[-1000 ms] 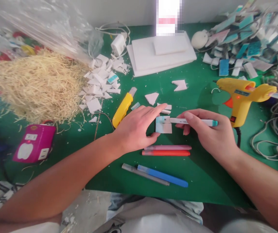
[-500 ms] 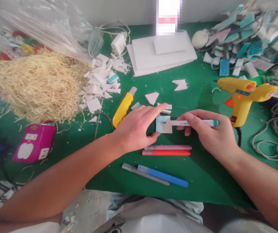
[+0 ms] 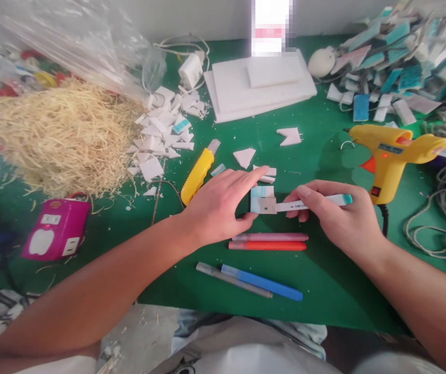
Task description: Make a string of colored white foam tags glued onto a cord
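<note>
At the upper left of the frame, a clear plastic bag lies over the far side of a pile of pale shavings; whether the coloured items at the far left edge are inside it cannot be confirmed. Towards the centre, a yellow cutter lies slanted on the green counter, just beyond the left hand. That hand's thumb and forefinger are spread wide, the thumb tip at the near left corner of a small white piece with teal patches; whether they press on it cannot be told. The piece sits mid-frame, between the hands, with the left hand nearer. Below it, a pink pen and a red pen lie side by side. The right hand has its grip closed on a teal-ended marker, between thumb and fingers. The marker's long axis runs across the frame, almost level, its teal end to the right and slightly higher. The piece therefore lies directly left of the right grip, on the marker's line; nib contact is too small to verify. Further right, a yellow glue gun shows a red light.
</note>
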A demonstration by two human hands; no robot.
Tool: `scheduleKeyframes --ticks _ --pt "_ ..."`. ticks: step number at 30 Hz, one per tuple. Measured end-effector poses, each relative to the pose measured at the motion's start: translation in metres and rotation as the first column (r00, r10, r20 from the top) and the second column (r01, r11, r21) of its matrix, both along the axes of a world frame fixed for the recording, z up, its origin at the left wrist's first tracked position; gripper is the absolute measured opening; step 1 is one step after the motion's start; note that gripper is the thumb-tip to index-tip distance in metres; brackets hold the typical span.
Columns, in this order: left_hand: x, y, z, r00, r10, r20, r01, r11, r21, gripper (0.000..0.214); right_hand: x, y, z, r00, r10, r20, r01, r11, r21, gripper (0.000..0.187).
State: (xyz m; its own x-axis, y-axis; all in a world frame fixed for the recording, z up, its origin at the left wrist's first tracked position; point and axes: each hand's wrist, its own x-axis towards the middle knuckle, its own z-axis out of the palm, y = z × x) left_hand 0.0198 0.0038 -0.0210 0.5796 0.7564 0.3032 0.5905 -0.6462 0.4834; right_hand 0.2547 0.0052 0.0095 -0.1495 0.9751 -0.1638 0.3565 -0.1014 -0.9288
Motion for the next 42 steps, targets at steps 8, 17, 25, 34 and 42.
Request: scheduleKeyframes --ticks 8,17,25,34,42 --pt "-0.0003 0.0001 0.0008 1.0 0.007 -0.006 -0.007 1.0 -0.01 0.063 0.0005 -0.0007 0.0013 0.999 0.038 0.003 -0.038 0.999 -0.008 0.033" --pt "-0.0004 0.0006 0.0007 1.0 0.009 -0.013 -0.01 1.0 -0.007 0.063 -0.001 -0.0009 0.0016 0.999 0.041 0.01 -0.041 0.999 0.008 0.041" --pt "0.0 0.0001 0.0007 1.0 0.015 -0.015 -0.015 1.0 -0.008 0.062 -0.0002 -0.0009 0.0017 1.0 0.011 0.005 -0.011 1.0 0.007 0.033" --pt "0.0006 0.0007 0.0007 1.0 0.011 -0.013 -0.011 1.0 -0.013 0.063 -0.0012 -0.0006 0.0018 0.999 0.023 0.022 -0.024 1.0 0.016 0.037" --pt "-0.0001 0.0011 -0.0001 1.0 0.006 -0.015 -0.006 1.0 0.029 0.06 0.0001 -0.0004 -0.0007 1.0 -0.028 -0.014 0.028 1.0 0.0 0.032"
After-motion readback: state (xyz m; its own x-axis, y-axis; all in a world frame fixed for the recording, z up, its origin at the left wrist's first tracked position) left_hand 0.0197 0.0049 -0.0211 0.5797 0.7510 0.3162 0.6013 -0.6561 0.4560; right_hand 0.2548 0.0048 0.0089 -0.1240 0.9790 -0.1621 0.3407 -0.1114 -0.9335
